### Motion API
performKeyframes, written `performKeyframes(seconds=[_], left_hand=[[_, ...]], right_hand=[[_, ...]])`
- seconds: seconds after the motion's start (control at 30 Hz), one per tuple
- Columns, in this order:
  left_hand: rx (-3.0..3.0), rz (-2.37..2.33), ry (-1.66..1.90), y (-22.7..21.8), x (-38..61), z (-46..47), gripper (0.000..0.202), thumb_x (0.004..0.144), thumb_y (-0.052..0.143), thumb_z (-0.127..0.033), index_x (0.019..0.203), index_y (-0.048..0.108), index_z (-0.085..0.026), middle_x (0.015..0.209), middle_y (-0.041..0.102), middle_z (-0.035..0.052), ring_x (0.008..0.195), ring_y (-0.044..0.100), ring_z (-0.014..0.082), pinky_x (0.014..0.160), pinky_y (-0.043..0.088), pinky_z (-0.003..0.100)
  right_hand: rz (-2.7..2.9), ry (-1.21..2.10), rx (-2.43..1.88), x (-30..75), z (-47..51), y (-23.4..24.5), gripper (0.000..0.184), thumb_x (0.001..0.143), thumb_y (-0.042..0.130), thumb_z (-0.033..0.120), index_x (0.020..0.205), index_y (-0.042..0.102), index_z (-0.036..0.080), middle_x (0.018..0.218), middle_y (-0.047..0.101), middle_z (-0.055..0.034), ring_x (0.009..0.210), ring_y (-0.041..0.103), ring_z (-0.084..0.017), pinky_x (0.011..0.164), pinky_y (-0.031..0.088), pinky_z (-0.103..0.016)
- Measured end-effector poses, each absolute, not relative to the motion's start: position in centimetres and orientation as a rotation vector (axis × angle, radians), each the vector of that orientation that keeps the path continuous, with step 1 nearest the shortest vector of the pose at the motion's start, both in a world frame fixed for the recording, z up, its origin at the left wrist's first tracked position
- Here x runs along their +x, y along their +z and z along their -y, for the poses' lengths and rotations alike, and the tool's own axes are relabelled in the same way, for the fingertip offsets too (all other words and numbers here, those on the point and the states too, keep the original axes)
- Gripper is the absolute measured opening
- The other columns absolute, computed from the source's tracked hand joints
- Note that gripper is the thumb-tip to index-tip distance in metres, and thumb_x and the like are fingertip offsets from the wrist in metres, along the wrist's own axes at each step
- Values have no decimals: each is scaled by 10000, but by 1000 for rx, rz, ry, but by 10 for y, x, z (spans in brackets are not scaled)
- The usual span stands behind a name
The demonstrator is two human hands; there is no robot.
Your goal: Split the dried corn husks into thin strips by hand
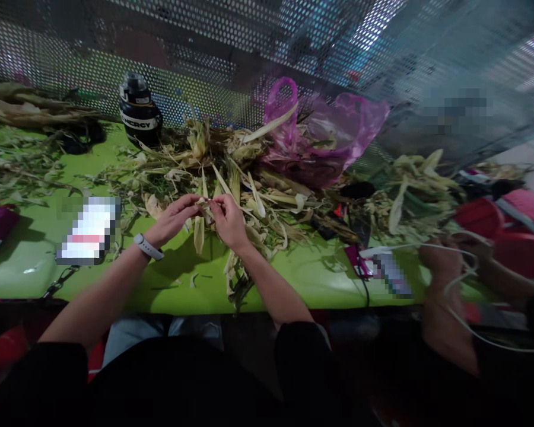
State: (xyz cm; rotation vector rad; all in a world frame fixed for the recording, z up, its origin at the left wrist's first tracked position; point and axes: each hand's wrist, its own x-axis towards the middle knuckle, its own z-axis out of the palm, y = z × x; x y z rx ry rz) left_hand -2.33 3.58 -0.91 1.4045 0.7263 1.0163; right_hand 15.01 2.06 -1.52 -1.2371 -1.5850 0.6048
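My left hand [178, 216], with a white watch band at the wrist, and my right hand [229, 222] meet over the front of a heap of dried plant matter. Between their fingertips is a pale strip of dry husk [204, 207], pinched from both sides. Its exact shape is partly hidden by the fingers. Below hangs another yellowish husk piece [199, 234]. Right behind the hands spreads the heap of dry husks and leaves [260, 198], pale yellow and brown.
On the green table [173, 290] lie a pixelated phone [89, 231] and another phone [392, 274] with a white cable. A dark bottle [139, 112] and a pink plastic bag [329, 142] stand before a perforated metal panel [231, 65]. At right are another person's hands [442, 258].
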Motion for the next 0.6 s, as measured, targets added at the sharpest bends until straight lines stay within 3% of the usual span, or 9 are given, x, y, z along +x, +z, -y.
performKeyframes(seconds=[0.17, 0.3, 0.37, 0.47, 0.53, 0.6], left_hand=[[1286, -788, 1090, -13, -21, -40, 397, 744, 790, -415, 1029, 660, -171, 863, 689, 16, 783, 635, 123, 830, 545, 302], [1044, -793, 1095, -11, -22, -43, 367, 662, 858, -371, 909, 693, -156, 819, 681, 14, 718, 638, 105, 803, 568, 308], [997, -799, 1085, -8, -23, -44, 346, 649, 867, -345, 887, 706, -152, 822, 685, 21, 717, 644, 106, 784, 575, 306], [984, -814, 1080, -7, -22, -43, 358, 618, 885, -334, 872, 712, -150, 806, 684, 15, 707, 641, 103, 774, 581, 305], [994, -808, 1080, -8, -22, -43, 395, 591, 900, -362, 868, 715, -150, 813, 691, 17, 711, 644, 108, 778, 582, 312], [1028, -802, 1081, -10, -21, -42, 423, 593, 899, -397, 887, 721, -151, 833, 704, 25, 720, 648, 110, 783, 578, 310]], right_hand=[[1422, 849, -1175, 149, -21, -13, 395, 905, 547, 588, 1040, 514, 218, 743, 590, 28, 515, 523, -88, 506, 447, -240], [1488, 871, -983, 152, -19, -6, 470, 848, 665, 540, 1186, 543, 237, 922, 649, -22, 709, 627, -121, 685, 556, -282], [1593, 792, -927, 154, -19, -5, 390, 850, 679, 503, 1129, 622, 236, 1043, 657, -58, 879, 649, -155, 821, 566, -327], [1624, 648, -937, 156, -21, -5, 272, 872, 659, 478, 979, 705, 232, 1053, 642, -63, 1009, 630, -180, 916, 545, -375], [1568, 674, -931, 156, -23, -5, 288, 845, 681, 502, 914, 713, 224, 1061, 628, -62, 1030, 624, -185, 895, 552, -370], [1505, 853, -912, 154, -24, -5, 330, 816, 698, 532, 905, 695, 214, 1055, 637, -59, 916, 640, -164, 768, 573, -330]])
